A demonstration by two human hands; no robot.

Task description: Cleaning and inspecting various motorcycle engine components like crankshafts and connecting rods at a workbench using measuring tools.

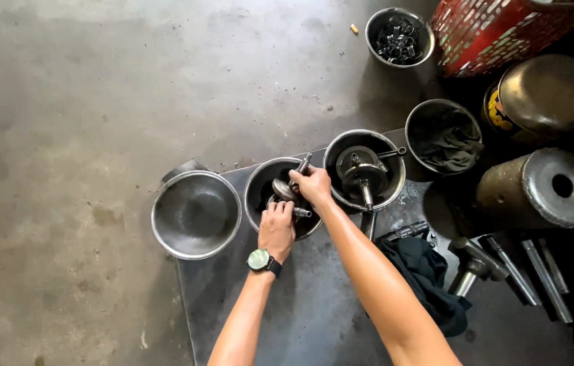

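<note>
Sorting parts in middle bowl (257, 184). Right hand (311, 186) closed on metal part (283, 189) above it; left hand (277, 230) grips shaft (300, 213) at rim. Next: lift clear without snagging.

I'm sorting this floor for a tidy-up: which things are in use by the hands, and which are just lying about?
In use:
left hand and right hand, both inside the middle steel bowl
metal parts in that bowl

Lying about:
empty steel bowl
bowl with crank part
bowl with rag
bowl of small rings
dark cloth
red basket
metal cylinder
</note>
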